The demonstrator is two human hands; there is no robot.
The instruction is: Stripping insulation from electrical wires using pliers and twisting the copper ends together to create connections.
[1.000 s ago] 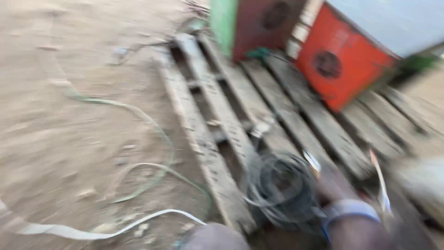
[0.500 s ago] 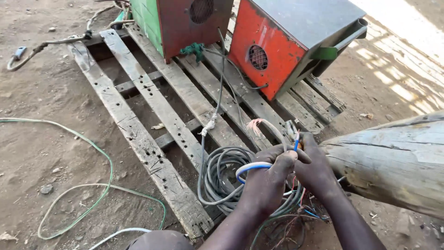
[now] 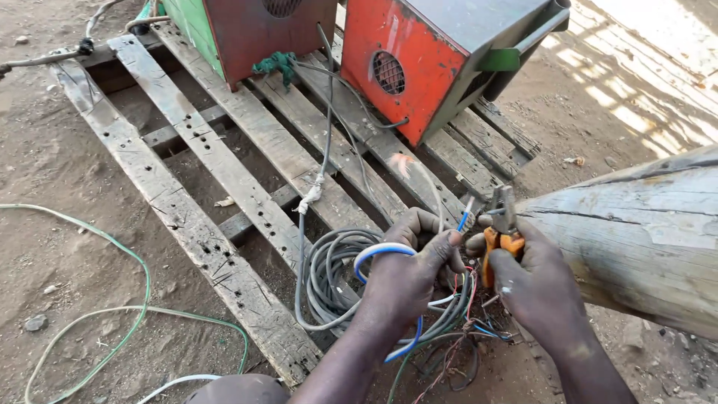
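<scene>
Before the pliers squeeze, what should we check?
1. Left hand grips the blue wire: ok.
2. Right hand holds the orange-handled pliers: ok.
3. Wire tip sits between the pliers' jaws: not ok, it is beside them.
4. Fingers clear of the jaws: ok.
5. Wire is unpowered: cannot tell.
6. Grey cable coil lies clear of the pliers: ok.

Two metal boxes [image 3: 419, 67] sat on the pallet [image 3: 217, 157]. A wire coil [image 3: 329, 280] lay on the pallet's near end. A log [image 3: 636, 232] lay right of the pallet.
</scene>
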